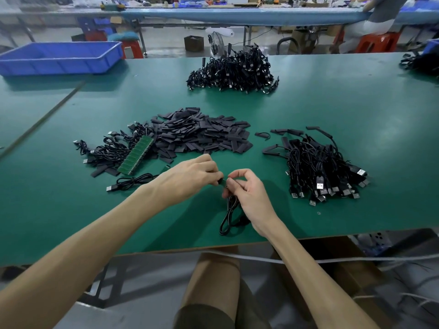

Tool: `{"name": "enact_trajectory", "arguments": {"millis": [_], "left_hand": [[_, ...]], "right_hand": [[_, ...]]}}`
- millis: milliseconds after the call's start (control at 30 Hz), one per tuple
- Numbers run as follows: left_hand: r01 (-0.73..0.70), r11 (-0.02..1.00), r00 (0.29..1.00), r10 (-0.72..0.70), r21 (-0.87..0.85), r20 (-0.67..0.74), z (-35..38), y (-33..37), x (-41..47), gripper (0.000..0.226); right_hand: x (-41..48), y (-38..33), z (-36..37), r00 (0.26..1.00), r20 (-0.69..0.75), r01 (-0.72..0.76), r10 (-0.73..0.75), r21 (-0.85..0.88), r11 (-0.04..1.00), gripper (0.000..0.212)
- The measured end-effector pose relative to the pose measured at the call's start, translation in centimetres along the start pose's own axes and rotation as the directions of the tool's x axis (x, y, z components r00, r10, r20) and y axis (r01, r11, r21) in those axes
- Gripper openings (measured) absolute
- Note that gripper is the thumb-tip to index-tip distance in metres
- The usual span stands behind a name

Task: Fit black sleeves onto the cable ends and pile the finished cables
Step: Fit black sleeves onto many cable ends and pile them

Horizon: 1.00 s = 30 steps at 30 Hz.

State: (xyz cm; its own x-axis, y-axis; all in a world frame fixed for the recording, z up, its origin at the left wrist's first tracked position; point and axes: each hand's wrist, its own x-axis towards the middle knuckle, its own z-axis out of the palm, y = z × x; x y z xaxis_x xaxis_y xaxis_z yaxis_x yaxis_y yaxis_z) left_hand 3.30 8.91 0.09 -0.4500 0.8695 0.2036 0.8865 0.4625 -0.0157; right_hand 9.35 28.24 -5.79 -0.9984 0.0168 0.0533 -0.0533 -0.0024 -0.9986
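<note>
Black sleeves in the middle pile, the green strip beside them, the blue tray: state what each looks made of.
Black sleeves: matte flattened tubing, probably soft plastic or rubber. Green strip: rigid, split into identical panels, likely circuit-board laminate. Blue tray: moulded plastic, by its smooth rounded rim.

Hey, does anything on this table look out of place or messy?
Mostly tidy. A green circuit board strip lies slanted on the edge of the sleeve pile, half on a bunch of cables. One cable lies alone left of the left hand, and a few loose sleeves sit apart between the piles. Nothing looks damaged.
</note>
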Motion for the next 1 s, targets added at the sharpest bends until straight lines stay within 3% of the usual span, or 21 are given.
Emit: {"name": "enact_trajectory", "arguments": {"millis": [100,300,800,1000], "left_hand": [[-0.044,0.997,0.999,0.045,0.058,-0.018,-0.1,0.3,-0.1,0.04],[-0.061,0.99,0.997,0.066,0.13,-0.037,0.9,1.2,-0.1,0.026],[-0.02,0.989,0.983,0.045,0.143,-0.179,1.3,2.4,-0.7,0.018],[-0.047,0.99,0.992,0.062,0.136,-0.109,1.1,1.9,-0.8,0.019]], "right_hand": [[0.0,-0.1,0.0,1.0,0.0,-0.015,0.015,0.002,1.0,0.003],[-0.1,-0.1,0.0,1.0,0.015,-0.019,0.019,0.0,1.0,0.003],[-0.2,-0.4,0.1,1.0,0.015,-0.028,0.027,0.019,0.999,0.005],[-0.2,-0.3,0.3,0.999,0.047,-0.013,0.014,-0.01,1.0,0.006]]}}
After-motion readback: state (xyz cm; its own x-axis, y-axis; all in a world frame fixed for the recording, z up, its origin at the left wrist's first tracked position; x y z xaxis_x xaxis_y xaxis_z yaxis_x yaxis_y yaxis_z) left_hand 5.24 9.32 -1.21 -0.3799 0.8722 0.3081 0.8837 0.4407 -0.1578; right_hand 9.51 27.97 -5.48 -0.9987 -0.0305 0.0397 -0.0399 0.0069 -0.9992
